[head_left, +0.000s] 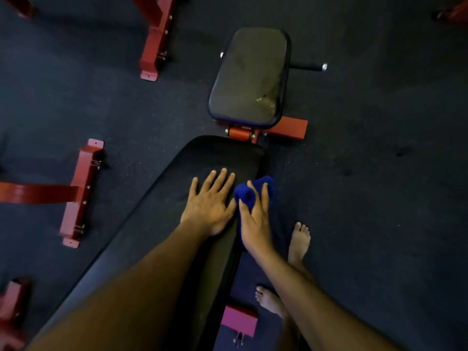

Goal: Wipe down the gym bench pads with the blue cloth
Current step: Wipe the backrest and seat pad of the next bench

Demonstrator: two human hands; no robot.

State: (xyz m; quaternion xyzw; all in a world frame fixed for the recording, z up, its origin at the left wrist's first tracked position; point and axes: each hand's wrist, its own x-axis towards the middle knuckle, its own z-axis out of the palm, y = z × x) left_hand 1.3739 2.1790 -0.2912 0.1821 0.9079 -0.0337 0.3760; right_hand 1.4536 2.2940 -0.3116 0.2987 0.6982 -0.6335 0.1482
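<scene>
While the left hand (209, 202) lies flat with fingers spread on the long back pad (177, 224), the right hand (254, 219) has its grip clamped on the blue cloth (247, 193), pressing it to that pad's edge at about 3 o'clock from the left hand. This pad's long axis runs from 7 o'clock up to 1 o'clock, so the right hand is nearer the unwiped far end. Beyond it, at 12 o'clock, sits the seat pad (249, 77), well apart from the cloth.
</scene>
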